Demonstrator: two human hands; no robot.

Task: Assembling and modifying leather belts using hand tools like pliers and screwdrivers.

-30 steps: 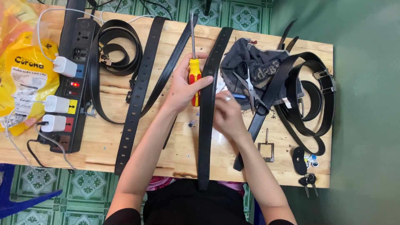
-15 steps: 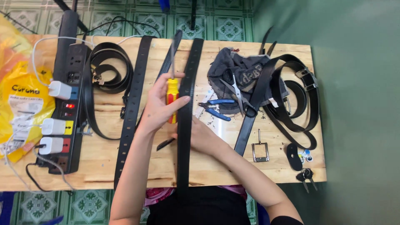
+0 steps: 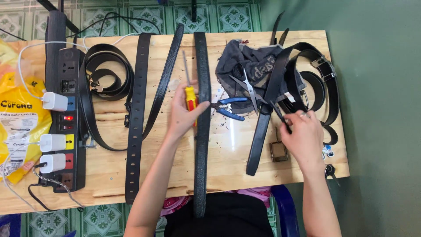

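Observation:
My left hand (image 3: 183, 115) grips a screwdriver (image 3: 189, 90) with a red and yellow handle, its shaft pointing away from me, and rests against a long black belt (image 3: 201, 153) that lies straight down the middle of the wooden table (image 3: 232, 153). My right hand (image 3: 302, 136) is off to the right, fingers pinched on a small dark strap piece (image 3: 280, 116) beside a pile of black belts (image 3: 318, 83). Blue-handled pliers (image 3: 230, 108) lie between the two hands.
Scissors (image 3: 247, 85) rest on a dark grey cloth (image 3: 245, 66). A metal buckle (image 3: 278, 151) lies near my right hand. Two more belts (image 3: 138, 123) and a coiled one (image 3: 107, 72) lie left of centre. A black power strip (image 3: 66, 123) and a yellow bag (image 3: 17, 123) occupy the left edge.
My right hand has left the middle belt and moved right to the belt pile, where it pinches a small strap piece. The left hand still holds the screwdriver.

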